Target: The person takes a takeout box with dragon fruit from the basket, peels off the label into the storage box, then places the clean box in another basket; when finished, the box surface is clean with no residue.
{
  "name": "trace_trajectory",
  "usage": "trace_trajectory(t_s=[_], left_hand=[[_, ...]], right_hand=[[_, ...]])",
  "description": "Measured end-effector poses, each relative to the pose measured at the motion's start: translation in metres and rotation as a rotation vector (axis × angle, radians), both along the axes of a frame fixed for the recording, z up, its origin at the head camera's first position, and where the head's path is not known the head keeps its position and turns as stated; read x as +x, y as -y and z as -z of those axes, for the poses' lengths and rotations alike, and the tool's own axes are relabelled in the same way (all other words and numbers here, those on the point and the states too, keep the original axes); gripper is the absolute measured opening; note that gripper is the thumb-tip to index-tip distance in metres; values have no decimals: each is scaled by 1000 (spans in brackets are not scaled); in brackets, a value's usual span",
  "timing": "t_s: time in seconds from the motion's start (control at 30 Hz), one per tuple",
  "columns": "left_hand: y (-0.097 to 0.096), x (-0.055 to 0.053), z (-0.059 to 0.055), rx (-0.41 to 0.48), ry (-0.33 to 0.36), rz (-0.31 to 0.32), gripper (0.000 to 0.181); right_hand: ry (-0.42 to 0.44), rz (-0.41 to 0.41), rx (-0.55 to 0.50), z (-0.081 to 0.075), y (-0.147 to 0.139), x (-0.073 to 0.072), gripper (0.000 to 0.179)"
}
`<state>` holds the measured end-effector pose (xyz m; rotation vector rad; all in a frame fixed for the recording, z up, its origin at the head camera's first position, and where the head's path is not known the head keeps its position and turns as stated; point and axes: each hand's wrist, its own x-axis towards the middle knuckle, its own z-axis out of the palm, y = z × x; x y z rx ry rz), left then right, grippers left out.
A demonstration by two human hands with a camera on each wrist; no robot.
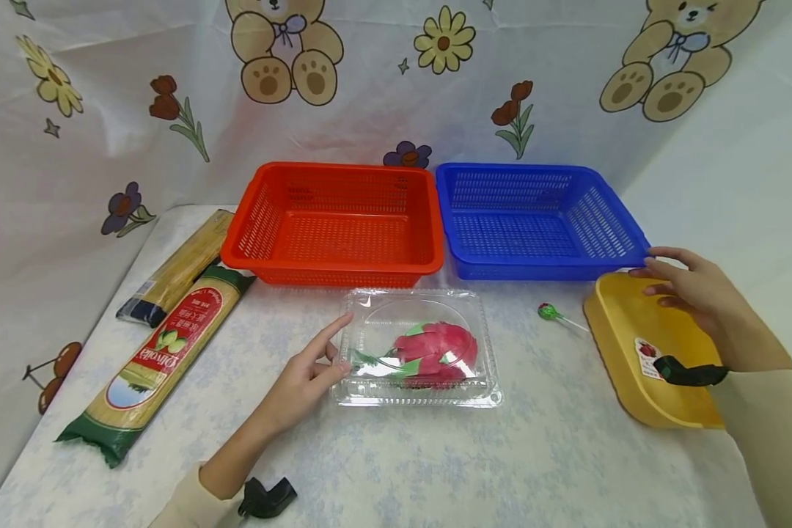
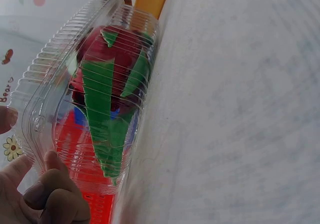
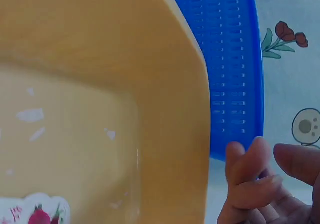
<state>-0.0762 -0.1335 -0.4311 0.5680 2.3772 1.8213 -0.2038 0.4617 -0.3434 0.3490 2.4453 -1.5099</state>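
A clear plastic clamshell box [image 1: 369, 330] lies on the table with a red and green dragon fruit [image 1: 445, 352] inside. My left hand [image 1: 306, 378] holds its left edge, index finger straight along the lid. In the left wrist view, fingertips [image 2: 51, 160] stand either side of the box's rim. Over the far end of a yellow basin [image 1: 669, 330] is my right hand [image 1: 696, 293], fingers loosely bent and nothing held. Its fingertips overlap the near right corner of a blue basket [image 1: 548, 270] in the right wrist view.
A red basket [image 1: 336, 275] stands at the back, left of the blue one. Two packs of noodles lie on the left, a green-ended pack [image 1: 165, 359] and a dark-ended pack [image 1: 185, 260]. A green lollipop [image 1: 549, 312] lies by the basin. Patterned cloth hangs behind.
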Motion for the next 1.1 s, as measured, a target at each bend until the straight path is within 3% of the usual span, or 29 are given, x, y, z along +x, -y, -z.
trace_trajectory(t_s=[0.2, 0.3, 0.57, 0.83, 0.97, 1.1], left_hand=[[0, 0, 0, 12, 10, -2, 66], [-1, 1, -1, 20, 14, -8, 66], [-8, -1, -5, 87, 4, -33, 69], [-26, -7, -17, 326, 20, -48, 66], [-33, -10, -25, 405, 26, -89, 63], [-36, -9, -30, 441, 26, -88, 60]], right_hand=[[38, 140, -456, 11, -5, -3, 45], [16, 197, -556, 16, -3, -2, 47], [-63, 241, -621, 20, 4, -4, 41], [-73, 264, -572, 22, 5, -7, 45], [-64, 276, -548, 25, 4, -6, 50], [-65, 276, -545, 26, 2, -5, 53]])
